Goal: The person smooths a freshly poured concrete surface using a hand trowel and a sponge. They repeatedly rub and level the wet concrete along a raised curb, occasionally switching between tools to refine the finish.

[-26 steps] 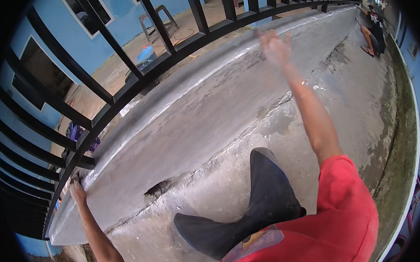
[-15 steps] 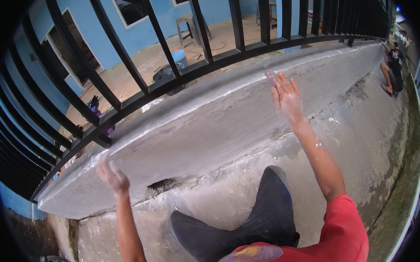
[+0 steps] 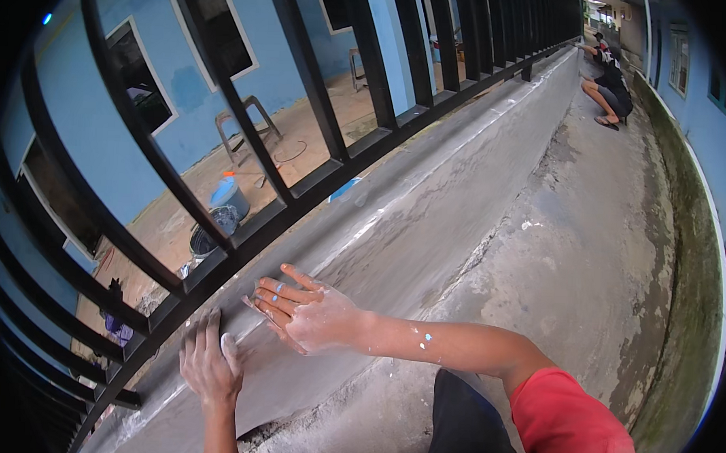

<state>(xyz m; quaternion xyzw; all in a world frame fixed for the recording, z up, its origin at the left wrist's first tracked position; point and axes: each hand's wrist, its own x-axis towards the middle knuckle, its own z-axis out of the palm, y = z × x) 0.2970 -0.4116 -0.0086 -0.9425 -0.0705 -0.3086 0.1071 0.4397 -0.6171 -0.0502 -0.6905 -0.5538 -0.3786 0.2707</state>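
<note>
My left hand (image 3: 211, 361) rests on the top edge of a low grey cement wall (image 3: 428, 221), close under the black metal fence. Its fingers are stretched out and the thumb, dusted white, stands apart. Just right of it, my right hand (image 3: 306, 313) lies over the same edge with fingers spread, its forearm crossing from the right. White powder and small pale blue spots mark the right hand and forearm. A pale line runs along the wall's edge. Whether anything thin lies under either palm is hidden.
The black fence (image 3: 291, 199) rises from the wall. Behind it stand a blue bucket (image 3: 231, 195), a dark bucket (image 3: 204, 240) and a stool (image 3: 246, 128). A person (image 3: 612, 92) crouches by the wall's far end. A mossy low wall (image 3: 666, 159) borders the concrete path (image 3: 588, 261).
My right hand has come left and nearer along the wall's edge, now close beside my left hand. The view has turned to the right, showing more of the path and the crouching person.
</note>
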